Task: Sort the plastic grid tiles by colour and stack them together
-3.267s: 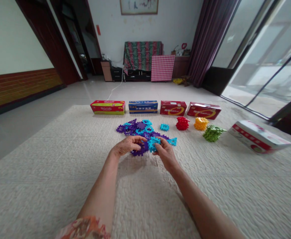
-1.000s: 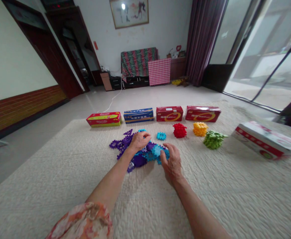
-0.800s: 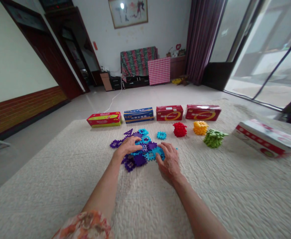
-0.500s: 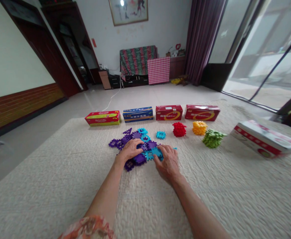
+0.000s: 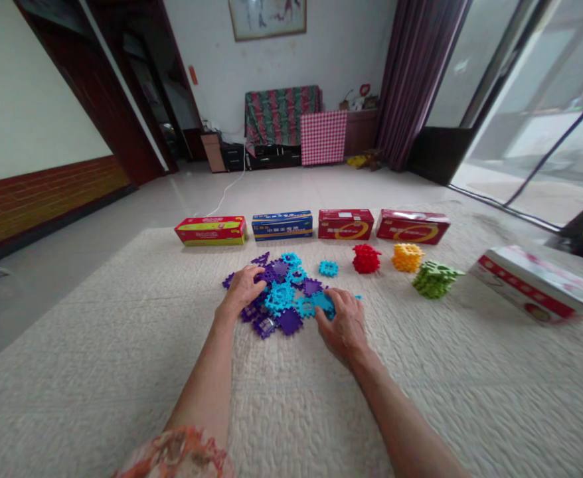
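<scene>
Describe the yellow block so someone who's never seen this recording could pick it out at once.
On the pale quilted mat, find the row of four boxes. Just in front of its rightmost box sits the yellow block, between a red block and a green block. It is knobbly like those two, but it alone is yellow.

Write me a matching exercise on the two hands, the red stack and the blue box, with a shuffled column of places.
Things:
1. left hand
2. right hand
3. red stack
4. blue box

Places:
A. at the cyan pieces
B. between the red-and-yellow box and a dark red box
C. at the purple pieces
D. between the lone cyan piece and the yellow stack

Pairs: 1-C; 2-A; 3-D; 4-B
</scene>
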Action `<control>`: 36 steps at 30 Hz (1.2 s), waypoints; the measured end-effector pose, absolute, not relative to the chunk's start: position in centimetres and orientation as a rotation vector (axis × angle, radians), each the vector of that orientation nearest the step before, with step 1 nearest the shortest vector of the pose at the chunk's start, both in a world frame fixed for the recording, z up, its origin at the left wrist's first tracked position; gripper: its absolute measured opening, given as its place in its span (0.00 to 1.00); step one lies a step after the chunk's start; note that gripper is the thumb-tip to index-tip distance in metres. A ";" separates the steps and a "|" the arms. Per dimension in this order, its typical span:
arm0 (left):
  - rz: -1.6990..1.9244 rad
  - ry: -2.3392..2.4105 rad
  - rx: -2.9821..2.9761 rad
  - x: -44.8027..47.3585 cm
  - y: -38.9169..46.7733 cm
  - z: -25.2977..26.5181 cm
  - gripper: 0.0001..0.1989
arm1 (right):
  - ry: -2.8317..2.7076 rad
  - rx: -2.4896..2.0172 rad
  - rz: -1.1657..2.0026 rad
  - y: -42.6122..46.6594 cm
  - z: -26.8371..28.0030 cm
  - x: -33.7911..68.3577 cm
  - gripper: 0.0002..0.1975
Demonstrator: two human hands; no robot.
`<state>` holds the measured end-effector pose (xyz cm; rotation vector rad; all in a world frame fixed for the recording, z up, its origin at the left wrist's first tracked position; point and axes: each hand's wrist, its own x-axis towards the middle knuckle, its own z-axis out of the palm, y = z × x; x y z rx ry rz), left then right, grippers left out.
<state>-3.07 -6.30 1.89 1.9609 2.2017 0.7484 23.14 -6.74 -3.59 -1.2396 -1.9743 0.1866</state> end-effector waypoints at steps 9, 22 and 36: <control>0.461 2.359 1.929 -2.9 -7.0 1.8 0.18 | -1.890 -1.295 0.106 -6.3 -4.1 23.1 0.17; 0.430 1.986 2.279 2.0 -6.7 1.9 0.19 | -1.875 -1.333 0.016 -6.8 -3.0 23.2 0.10; 0.143 2.169 1.968 -0.1 -7.6 4.0 0.20 | -2.281 -1.027 0.260 -9.4 -3.1 20.8 0.20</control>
